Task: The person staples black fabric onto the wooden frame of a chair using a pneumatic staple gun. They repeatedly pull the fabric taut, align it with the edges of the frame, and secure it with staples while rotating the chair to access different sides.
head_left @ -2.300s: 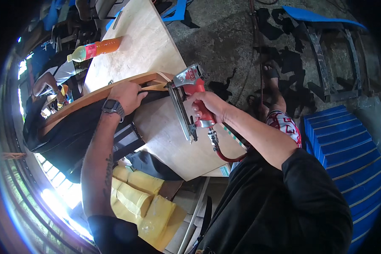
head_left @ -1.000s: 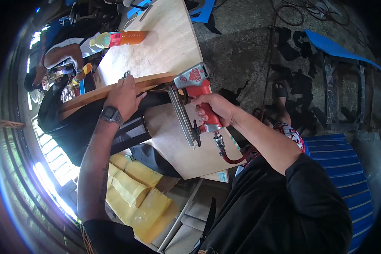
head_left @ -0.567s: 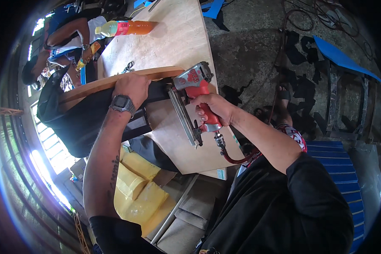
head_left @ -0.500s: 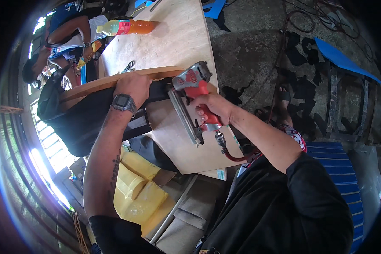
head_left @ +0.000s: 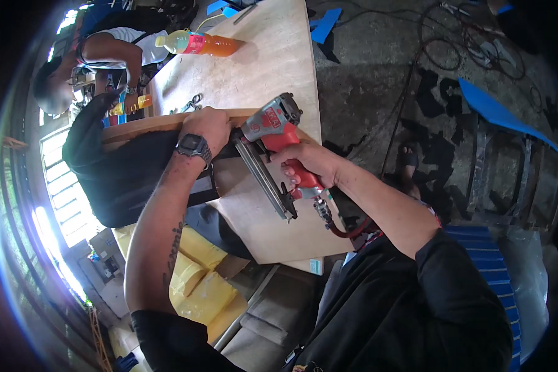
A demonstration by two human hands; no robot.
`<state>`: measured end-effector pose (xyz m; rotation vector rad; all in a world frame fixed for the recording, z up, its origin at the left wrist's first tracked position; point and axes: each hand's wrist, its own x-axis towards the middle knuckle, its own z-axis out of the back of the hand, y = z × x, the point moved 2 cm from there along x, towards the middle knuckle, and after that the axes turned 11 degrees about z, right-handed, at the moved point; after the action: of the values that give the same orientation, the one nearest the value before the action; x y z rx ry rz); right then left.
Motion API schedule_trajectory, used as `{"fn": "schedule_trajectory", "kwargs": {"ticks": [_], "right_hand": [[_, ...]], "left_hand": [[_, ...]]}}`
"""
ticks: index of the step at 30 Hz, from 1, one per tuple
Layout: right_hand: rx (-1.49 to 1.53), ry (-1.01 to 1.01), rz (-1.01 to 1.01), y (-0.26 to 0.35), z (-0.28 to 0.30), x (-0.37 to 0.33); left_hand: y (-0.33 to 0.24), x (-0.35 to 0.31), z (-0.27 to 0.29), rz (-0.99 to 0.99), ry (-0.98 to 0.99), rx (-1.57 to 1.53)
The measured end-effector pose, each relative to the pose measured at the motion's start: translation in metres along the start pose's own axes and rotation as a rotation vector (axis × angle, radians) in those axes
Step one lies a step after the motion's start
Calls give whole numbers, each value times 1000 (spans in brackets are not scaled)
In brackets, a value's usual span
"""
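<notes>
Right hand [head_left: 307,162] is wrapped around the grip of a red-and-silver air fastener gun [head_left: 273,124], full hold, magazine slanting down toward the wearer. Red hose [head_left: 347,233] runs off the base of the grip, past the wearer's black shirt [head_left: 378,310]. Left hand [head_left: 208,129], with a dark digital watch [head_left: 194,146] on the wrist, sits on the workpiece, narrow, fingers bent over the edge; fingertips hidden, can't tell if it's pinching cloth. Workpiece = curved wooden rail [head_left: 144,125] with black fabric [head_left: 127,177] along its near side, lying over the left part of a plywood tabletop [head_left: 266,68]. Gun head is just right of the left hand, at the rail's right end; can't tell if the nose touches. Lower down, below the tabletop: yellow foam pieces [head_left: 208,297]. To the right, a stack of blue slabs [head_left: 487,254] on the floor side. Just past the rail, a metal tool with ring handles [head_left: 195,99]. Farther up the tabletop, a bottle of orange drink [head_left: 208,44] on its side. Far left, a co-worker in a white top [head_left: 149,48], bent forward. Far right, a blue panel [head_left: 505,121] on a dark stand [head_left: 477,164], concrete floor [head_left: 369,93] between.
</notes>
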<state>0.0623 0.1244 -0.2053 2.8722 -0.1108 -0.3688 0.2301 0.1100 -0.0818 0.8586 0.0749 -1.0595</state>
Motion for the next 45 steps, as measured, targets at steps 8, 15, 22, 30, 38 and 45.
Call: {"fn": "schedule_trajectory", "kwargs": {"ticks": [8,15,22,30,38,45], "right_hand": [[-841,-398,254,84,34,-6],[-2050,-128,140,97,34,78],[-2513,34,265,60,87,166],[-2017,425,307,91,82,186],[-1157,690,20,142,-241,90],[-481,406,80,144,-270,91]], "left_hand": [[-37,-123,3,-423,-916,-998],[-69,-157,-88,33,-1017,-1713],[46,-170,-93,462,-1461,-1518],[187,-176,-48,755,-1462,-1153],[326,-91,8,857,-895,-1201],[316,-78,8,914,-734,-1105]]}}
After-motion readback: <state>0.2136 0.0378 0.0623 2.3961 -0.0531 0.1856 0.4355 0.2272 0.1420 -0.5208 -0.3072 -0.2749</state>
